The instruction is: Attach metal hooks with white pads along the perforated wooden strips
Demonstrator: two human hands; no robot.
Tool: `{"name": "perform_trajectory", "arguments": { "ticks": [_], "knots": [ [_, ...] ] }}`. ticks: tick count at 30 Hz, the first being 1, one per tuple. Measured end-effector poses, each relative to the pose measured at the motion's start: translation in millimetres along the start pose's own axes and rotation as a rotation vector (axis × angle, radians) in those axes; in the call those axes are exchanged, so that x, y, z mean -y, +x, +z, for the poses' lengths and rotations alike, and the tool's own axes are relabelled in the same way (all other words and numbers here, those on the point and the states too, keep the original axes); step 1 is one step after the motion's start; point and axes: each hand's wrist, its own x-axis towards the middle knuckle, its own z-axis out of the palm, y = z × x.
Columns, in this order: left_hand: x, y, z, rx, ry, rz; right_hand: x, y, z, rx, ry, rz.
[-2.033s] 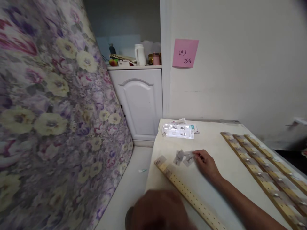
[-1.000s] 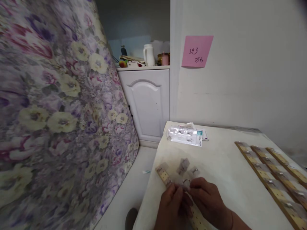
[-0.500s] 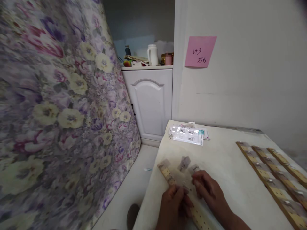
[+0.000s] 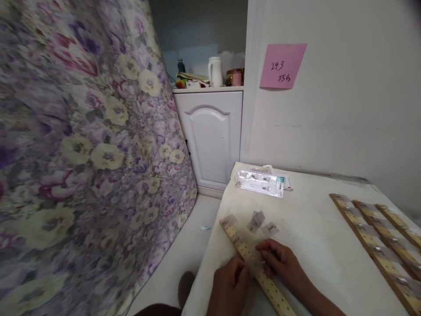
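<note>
A light wooden strip with rows of dark holes runs diagonally over the table's near part. Clear square pads with small metal hooks sit on it; one such clear hook pad lies between my hands. My left hand is closed at the strip's left edge, thumb and forefinger together; what they hold, if anything, is hidden. From the right, my right hand reaches to the pad's edge with fingers curled into a pinch, contents unclear. Loose clear hook pads lie just beyond, with a single hook pad beside them.
Three wooden strips with hook pads lie side by side at the right. Clear blister packs rest at the table's far left corner. A floral curtain hangs left; a white cabinet stands behind.
My left hand has drawn back a little from the pad to the strip's edge. My right hand has moved left and closer to the pad. The view has shifted slightly.
</note>
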Motion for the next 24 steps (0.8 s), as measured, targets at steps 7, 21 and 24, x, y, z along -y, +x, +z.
{"name": "perform_trajectory", "arguments": {
  "ticks": [7, 21, 24],
  "knots": [
    [-10.7, 1.2, -5.0, 0.047, 0.187, 0.029, -3.1, 3.2, -2.0, 0.002, -0.057, 0.01],
    [-13.1, 2.0, -2.4, 0.052, 0.264, 0.026, 0.6, 1.6, -6.3, -0.059, -0.249, -0.06],
    [-12.6, 1.2, -1.7, 0.043, 0.272, 0.036, 0.2, 2.4, -5.8, -0.058, -0.265, -0.057]
  ]
}}
